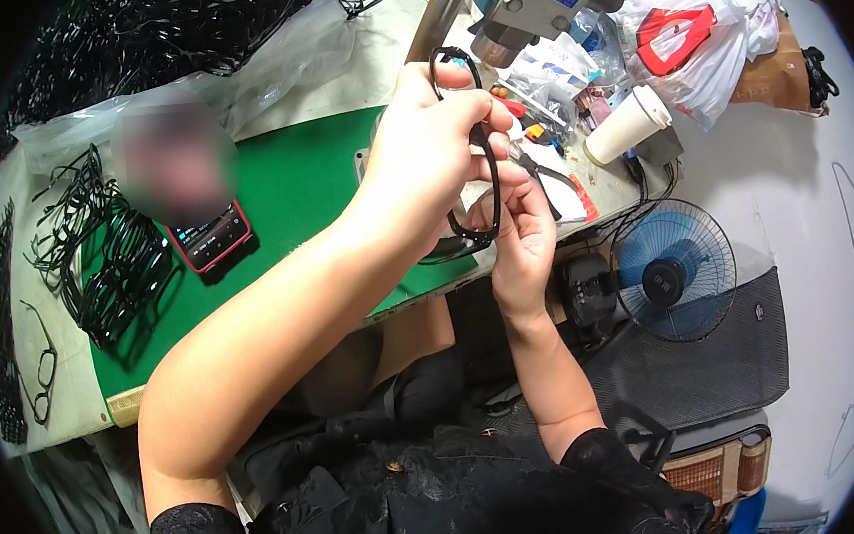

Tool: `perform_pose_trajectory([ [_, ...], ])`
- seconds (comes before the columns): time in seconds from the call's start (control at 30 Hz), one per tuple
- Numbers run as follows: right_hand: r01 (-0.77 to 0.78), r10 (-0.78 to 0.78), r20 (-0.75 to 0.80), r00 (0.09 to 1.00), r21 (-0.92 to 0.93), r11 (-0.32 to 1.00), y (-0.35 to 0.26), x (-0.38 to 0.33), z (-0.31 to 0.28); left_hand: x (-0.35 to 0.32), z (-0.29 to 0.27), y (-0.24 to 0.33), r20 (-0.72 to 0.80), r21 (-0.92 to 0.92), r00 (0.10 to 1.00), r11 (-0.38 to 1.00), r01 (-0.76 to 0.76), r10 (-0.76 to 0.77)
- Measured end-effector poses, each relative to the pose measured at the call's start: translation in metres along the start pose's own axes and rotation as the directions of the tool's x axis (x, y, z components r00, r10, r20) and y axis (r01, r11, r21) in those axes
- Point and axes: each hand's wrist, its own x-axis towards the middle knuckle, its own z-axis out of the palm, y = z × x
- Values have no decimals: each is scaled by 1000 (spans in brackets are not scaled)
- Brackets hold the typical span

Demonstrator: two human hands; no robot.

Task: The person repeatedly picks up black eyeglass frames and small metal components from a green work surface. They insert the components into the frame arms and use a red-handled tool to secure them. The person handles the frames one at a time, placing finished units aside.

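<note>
A black eyeglass frame (493,176) is held up on end above the bench's front edge, under the head of a bench machine (537,2). My left hand (426,131) reaches across from the left and is closed on the frame near its middle, with thumb and fingers pinching it. Close below, my right hand (525,234) has its fingers curled up against the frame's lower rim. My left hand and the frame partly cover the right fingertips. A metal part of the machine (361,162) shows just behind my left wrist.
A green mat (289,167) covers the bench, bearing a phone in a red case (214,239) and stacked black eyeglass frames (127,281). A heap of frames (149,48) lies at far left. To the right are a white cup (627,126), plastic bags (710,34) and a blue fan (673,268).
</note>
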Motion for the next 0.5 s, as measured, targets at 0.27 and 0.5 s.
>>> perform_pose_trajectory([
  [0.27,214,-230,-55,972,-207,955,-42,36,-12,13,8,-17,16,-42,999,999,-34,34],
  [0.5,509,-574,-205,793,-295,809,-104,114,-16,12,11,-20,-8,-17,999,999,-49,49],
])
